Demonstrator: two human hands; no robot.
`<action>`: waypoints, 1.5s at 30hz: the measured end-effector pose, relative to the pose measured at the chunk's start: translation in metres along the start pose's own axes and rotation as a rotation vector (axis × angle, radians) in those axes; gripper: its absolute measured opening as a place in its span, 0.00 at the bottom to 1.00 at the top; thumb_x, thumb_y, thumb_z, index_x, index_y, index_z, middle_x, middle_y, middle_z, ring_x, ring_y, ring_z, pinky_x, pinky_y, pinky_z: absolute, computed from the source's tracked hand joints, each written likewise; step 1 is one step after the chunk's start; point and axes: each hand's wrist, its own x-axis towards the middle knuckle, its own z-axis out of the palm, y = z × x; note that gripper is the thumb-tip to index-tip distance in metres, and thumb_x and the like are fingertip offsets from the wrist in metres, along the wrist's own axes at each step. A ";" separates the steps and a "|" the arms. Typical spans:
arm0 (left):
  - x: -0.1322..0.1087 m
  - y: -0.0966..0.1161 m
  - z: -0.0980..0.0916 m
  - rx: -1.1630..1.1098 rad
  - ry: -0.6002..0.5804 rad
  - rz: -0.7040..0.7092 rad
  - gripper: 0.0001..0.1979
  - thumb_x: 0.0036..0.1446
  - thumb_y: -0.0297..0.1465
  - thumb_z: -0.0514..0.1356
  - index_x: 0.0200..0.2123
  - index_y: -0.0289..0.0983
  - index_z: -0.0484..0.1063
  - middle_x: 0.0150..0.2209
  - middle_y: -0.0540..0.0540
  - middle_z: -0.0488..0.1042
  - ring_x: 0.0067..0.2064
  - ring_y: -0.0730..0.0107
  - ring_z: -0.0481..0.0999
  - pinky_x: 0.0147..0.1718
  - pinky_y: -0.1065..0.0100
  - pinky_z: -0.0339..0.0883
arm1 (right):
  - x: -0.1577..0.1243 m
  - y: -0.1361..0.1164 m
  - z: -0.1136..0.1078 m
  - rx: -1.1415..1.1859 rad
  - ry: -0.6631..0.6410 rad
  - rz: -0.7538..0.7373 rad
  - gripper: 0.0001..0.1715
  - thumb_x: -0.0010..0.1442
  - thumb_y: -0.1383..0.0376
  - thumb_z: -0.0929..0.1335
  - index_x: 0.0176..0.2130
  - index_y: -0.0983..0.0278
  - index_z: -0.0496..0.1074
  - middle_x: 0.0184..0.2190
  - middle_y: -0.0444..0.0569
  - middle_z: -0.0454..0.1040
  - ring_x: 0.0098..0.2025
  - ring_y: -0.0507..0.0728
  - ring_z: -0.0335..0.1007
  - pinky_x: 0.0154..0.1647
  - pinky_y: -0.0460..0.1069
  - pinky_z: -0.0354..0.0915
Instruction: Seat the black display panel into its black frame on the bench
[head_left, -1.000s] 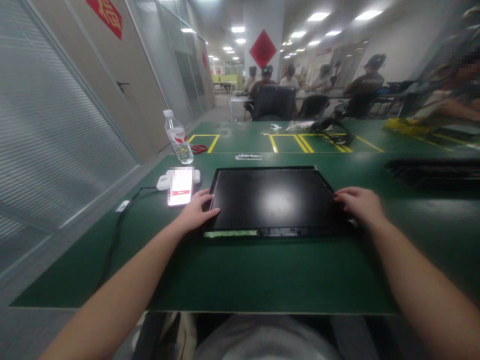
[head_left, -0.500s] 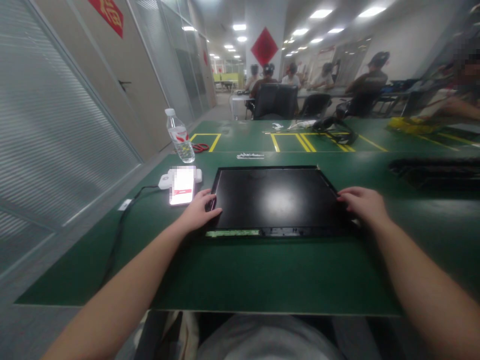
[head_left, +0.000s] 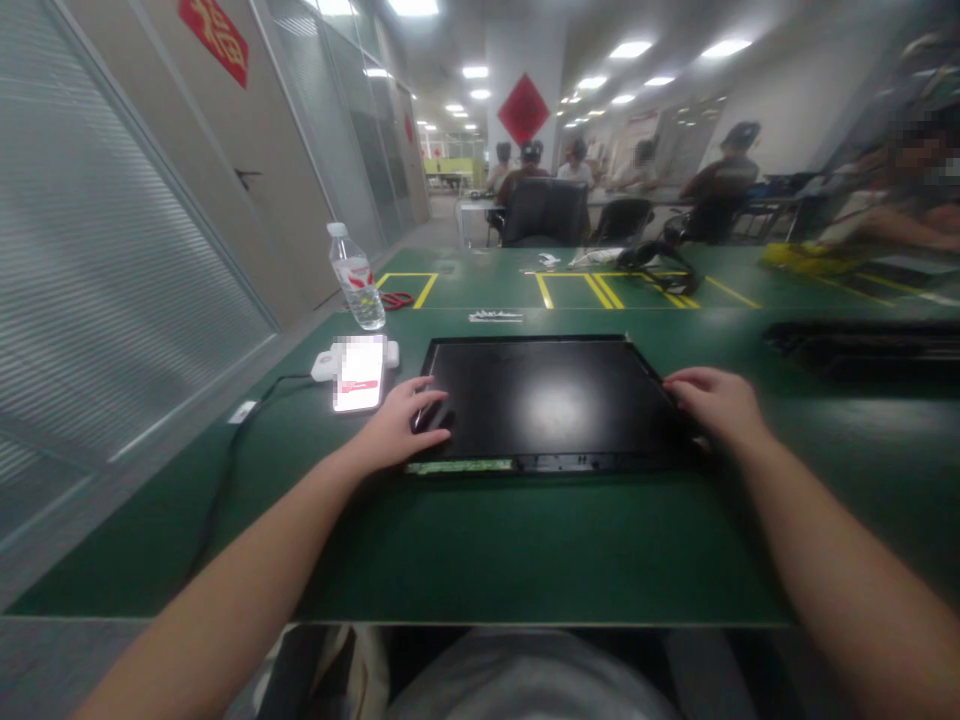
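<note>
A flat black display panel [head_left: 540, 400] lies on the green table, its dark glossy screen facing up and catching a bright reflection. Along its near edge, a green circuit strip [head_left: 461, 466] shows at the left. My left hand [head_left: 401, 425] is at the panel's left edge, fingers and thumb spread apart over the border of the screen. At the opposite side, my right hand [head_left: 720, 405] has its fingers closed on the right edge; its fingertips are partly hidden behind the hand.
Left of the panel lie a lit phone [head_left: 360, 375] and a white power strip [head_left: 324, 366] with a black cable. A water bottle [head_left: 358, 280] and red scissors [head_left: 397, 299] stand behind them. Small white pieces [head_left: 495, 316] lie beyond the panel; long black parts [head_left: 862, 345] sit right.
My left hand's fingers reach farther over the screen and are spread wider than before. My right hand stays at the right edge. The whole view has shifted slightly.
</note>
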 end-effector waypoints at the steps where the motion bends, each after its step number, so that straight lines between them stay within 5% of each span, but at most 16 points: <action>1: 0.000 0.001 0.000 -0.012 -0.014 0.017 0.33 0.59 0.52 0.65 0.62 0.39 0.75 0.71 0.32 0.63 0.71 0.37 0.64 0.68 0.37 0.60 | 0.001 0.001 0.000 0.007 0.001 -0.052 0.17 0.53 0.53 0.70 0.38 0.59 0.83 0.36 0.53 0.83 0.40 0.67 0.81 0.50 0.63 0.76; 6: -0.002 0.002 -0.003 -0.069 -0.070 0.070 0.33 0.58 0.53 0.66 0.61 0.41 0.75 0.71 0.33 0.65 0.70 0.39 0.66 0.67 0.39 0.62 | 0.004 0.011 -0.002 0.010 -0.254 -0.378 0.40 0.49 0.45 0.75 0.58 0.56 0.77 0.65 0.57 0.72 0.68 0.75 0.67 0.67 0.69 0.65; 13: -0.003 0.001 -0.011 -0.092 -0.164 0.114 0.34 0.56 0.47 0.70 0.63 0.43 0.74 0.70 0.35 0.66 0.70 0.41 0.68 0.66 0.42 0.64 | 0.005 0.019 -0.007 -0.203 -0.570 -0.365 0.63 0.46 0.39 0.77 0.73 0.55 0.63 0.77 0.61 0.53 0.77 0.76 0.46 0.75 0.72 0.49; 30: -0.003 -0.005 -0.004 -0.114 -0.109 0.232 0.27 0.57 0.41 0.69 0.60 0.45 0.77 0.68 0.39 0.69 0.68 0.45 0.70 0.66 0.44 0.65 | 0.003 0.016 -0.006 -0.266 -0.628 -0.378 0.66 0.44 0.39 0.78 0.75 0.53 0.61 0.78 0.58 0.49 0.79 0.78 0.38 0.75 0.73 0.45; 45: -0.005 0.016 -0.015 -0.132 -0.164 0.187 0.23 0.58 0.38 0.67 0.56 0.44 0.79 0.68 0.38 0.70 0.67 0.45 0.71 0.65 0.45 0.66 | 0.004 0.019 -0.003 -0.277 -0.616 -0.377 0.64 0.45 0.39 0.77 0.74 0.52 0.62 0.78 0.58 0.50 0.79 0.79 0.38 0.74 0.75 0.45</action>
